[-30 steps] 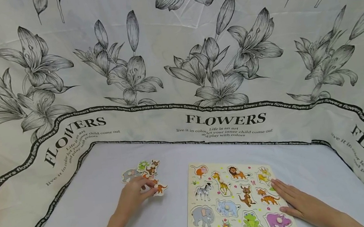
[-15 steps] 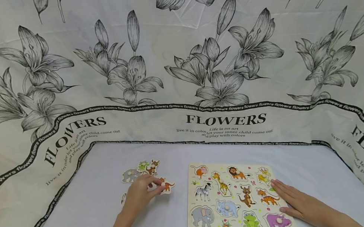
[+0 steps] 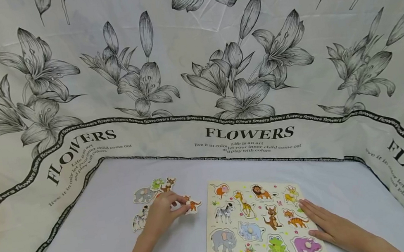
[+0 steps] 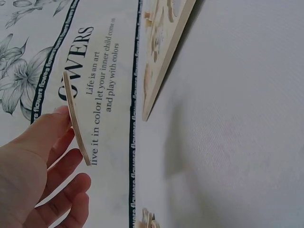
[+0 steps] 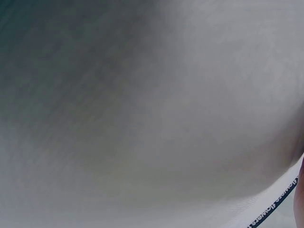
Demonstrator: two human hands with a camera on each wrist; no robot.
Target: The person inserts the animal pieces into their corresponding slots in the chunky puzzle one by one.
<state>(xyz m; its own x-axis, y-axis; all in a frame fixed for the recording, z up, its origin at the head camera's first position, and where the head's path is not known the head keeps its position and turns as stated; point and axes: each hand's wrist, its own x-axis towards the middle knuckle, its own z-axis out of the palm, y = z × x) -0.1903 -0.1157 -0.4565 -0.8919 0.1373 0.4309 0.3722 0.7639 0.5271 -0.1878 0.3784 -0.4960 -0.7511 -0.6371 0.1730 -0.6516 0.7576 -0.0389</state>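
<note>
In the head view my left hand [image 3: 165, 212] pinches a tiger puzzle piece [image 3: 195, 205] between thumb and fingers, held off the table just left of the puzzle board [image 3: 213, 222]. From the left wrist the wooden piece [image 4: 76, 121] appears edge-on, its picture turned out of sight. My right hand [image 3: 335, 227] rests with straight fingers on the board's right edge. Animal pictures cover the board, and knobs show on some of them, such as the purple hippo [image 3: 307, 246] and the lion [image 3: 262, 192]. Only a sliver of the right hand enters the right wrist view.
Loose pieces lie left of the board: an elephant [image 3: 143, 195], a frog [image 3: 157, 184], a kangaroo [image 3: 169, 184] and a zebra [image 3: 140, 218]; the left hand partly covers this group. White cloth [image 3: 88, 247] covers the table, and a flower-printed curtain [image 3: 173, 137] surrounds it.
My left hand has moved right with the tiger piece, away from the loose pieces and closer to the board, uncovering the zebra piece. The right hand has stayed on the board.
</note>
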